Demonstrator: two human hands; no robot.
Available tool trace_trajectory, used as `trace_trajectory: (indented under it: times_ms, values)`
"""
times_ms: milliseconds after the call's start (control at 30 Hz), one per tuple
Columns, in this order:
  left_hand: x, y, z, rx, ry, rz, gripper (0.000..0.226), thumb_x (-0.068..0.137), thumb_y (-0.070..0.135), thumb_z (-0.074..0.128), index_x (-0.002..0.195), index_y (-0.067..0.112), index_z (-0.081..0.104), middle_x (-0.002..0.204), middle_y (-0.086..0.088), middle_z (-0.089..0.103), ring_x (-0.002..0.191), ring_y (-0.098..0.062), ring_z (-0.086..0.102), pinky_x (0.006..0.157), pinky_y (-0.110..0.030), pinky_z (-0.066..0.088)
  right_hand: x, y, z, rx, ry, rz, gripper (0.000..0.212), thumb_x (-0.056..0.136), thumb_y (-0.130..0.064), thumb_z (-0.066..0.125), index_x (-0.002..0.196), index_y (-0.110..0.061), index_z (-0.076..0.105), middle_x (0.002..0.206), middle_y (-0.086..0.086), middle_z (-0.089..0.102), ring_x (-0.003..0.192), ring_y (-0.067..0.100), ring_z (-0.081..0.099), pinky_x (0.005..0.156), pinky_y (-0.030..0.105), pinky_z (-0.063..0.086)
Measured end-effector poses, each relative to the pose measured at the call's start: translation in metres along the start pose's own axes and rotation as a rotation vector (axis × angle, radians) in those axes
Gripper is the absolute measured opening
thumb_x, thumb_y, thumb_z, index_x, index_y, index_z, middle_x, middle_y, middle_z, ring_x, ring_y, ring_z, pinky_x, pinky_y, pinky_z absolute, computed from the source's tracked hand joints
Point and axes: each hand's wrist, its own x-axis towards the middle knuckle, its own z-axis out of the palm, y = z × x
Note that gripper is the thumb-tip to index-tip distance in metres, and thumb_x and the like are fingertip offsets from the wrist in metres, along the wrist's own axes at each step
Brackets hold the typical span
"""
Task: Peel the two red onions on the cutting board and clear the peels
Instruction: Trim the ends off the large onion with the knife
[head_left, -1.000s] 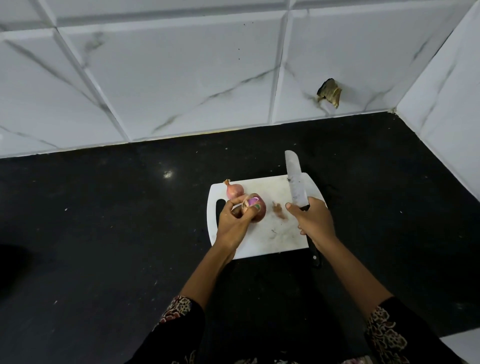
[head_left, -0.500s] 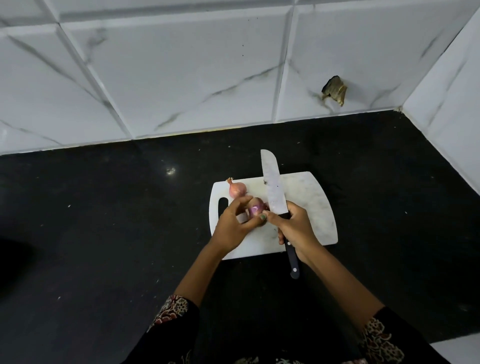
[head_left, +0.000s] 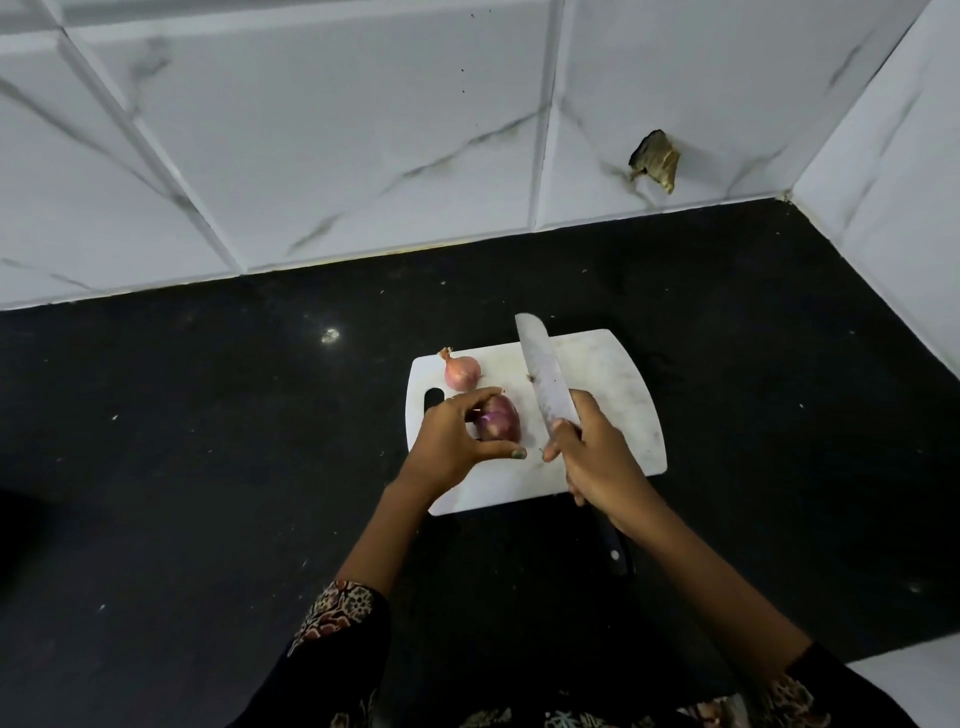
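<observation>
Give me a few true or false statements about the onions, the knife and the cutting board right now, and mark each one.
1. The left hand holds the darker onion. True.
2. The right hand grips the knife. True.
3. The paler onion lies on the black counter. False: it sits on the cutting board.
4. The knife blade points toward the person. False: it points toward the tiled wall.
5. The paler onion has its skin on. True.

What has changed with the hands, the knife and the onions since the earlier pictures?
The right hand brought the knife left to the onion, then drew back slightly right. The left hand kept holding that onion, now lower on the board. The small onion stayed put.
</observation>
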Motion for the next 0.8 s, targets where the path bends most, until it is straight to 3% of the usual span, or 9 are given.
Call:
trace_trajectory:
  times_ms: [133, 267, 533, 800]
  values:
    - [0.000, 0.001, 0.002, 0.013, 0.028, 0.003, 0.071, 0.063, 0.031, 0.085, 0.127, 0.015, 0.056, 0.113, 0.007, 0.057, 0.103, -0.005, 0.051, 0.083, 0.001, 0.036, -0.021, 0.006, 0.004, -0.146, -0.074, -0.076, 0.062, 0.101, -0.020, 0.034, 0.146, -0.040, -0.002, 0.085, 0.005, 0.061, 0.059, 0.008, 0.054, 0.055, 0.024, 0.046]
    - [-0.001, 0.000, 0.002, 0.013, 0.053, 0.020, 0.069, 0.063, 0.029, 0.084, 0.125, 0.014, 0.058, 0.109, 0.009, 0.057, 0.101, -0.005, 0.051, 0.079, 0.007, 0.035, -0.028, 0.012, 0.013, -0.284, -0.078, -0.132, 0.068, 0.101, -0.019, 0.034, 0.147, -0.036, -0.013, 0.086, 0.008, 0.063, 0.076, 0.015, 0.062, 0.078, 0.034, 0.053]
    - [0.001, 0.000, 0.004, 0.021, 0.060, 0.038, 0.065, 0.063, 0.028, 0.085, 0.121, 0.013, 0.062, 0.113, 0.001, 0.065, 0.099, -0.006, 0.053, 0.079, 0.007, 0.034, -0.031, 0.005, 0.009, -0.338, -0.123, -0.126, 0.071, 0.100, -0.015, 0.034, 0.145, -0.035, -0.016, 0.085, 0.009, 0.064, 0.077, 0.017, 0.062, 0.080, 0.036, 0.052]
    - [0.002, 0.000, 0.006, 0.026, 0.068, 0.084, 0.056, 0.062, 0.032, 0.085, 0.112, 0.014, 0.067, 0.102, 0.006, 0.066, 0.095, -0.007, 0.057, 0.081, 0.003, 0.037, -0.028, -0.010, 0.010, -0.506, -0.143, -0.101, 0.075, 0.098, -0.010, 0.034, 0.145, -0.030, -0.020, 0.079, 0.006, 0.053, 0.076, 0.020, 0.059, 0.072, 0.033, 0.047]
